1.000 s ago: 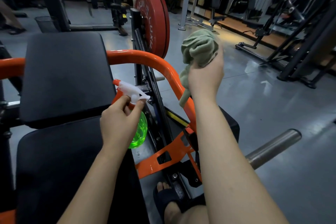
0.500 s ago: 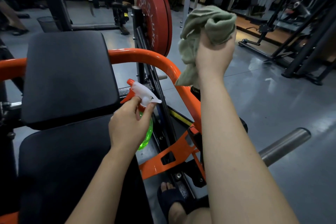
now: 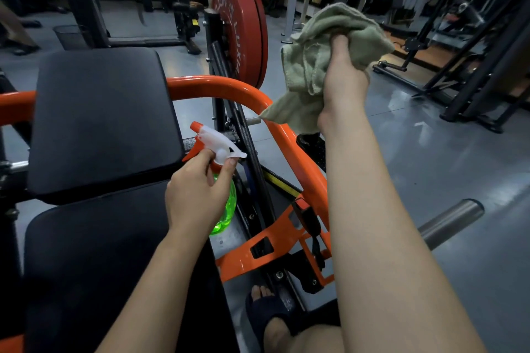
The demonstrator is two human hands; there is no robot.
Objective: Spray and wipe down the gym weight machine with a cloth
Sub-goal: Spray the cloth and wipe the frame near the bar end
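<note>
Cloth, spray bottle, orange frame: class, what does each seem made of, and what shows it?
The cloth looks like matt cotton terry: fuzzy nap, soft folds. The spray bottle seems plastic: translucent green body, smooth white head. The orange frame is probably painted steel tube: glossy highlights along its curve.

A green cloth (image 3: 329,49) is seen, soft and nappy. The spray bottle (image 3: 228,205) is shown in translucent glossy plastic, white-topped. The frame (image 3: 229,86) is coated in shiny orange paint over metal tube. The pad (image 3: 100,117) is covered in matt black vinyl. The steel bar (image 3: 450,221) is left brushed.
</note>
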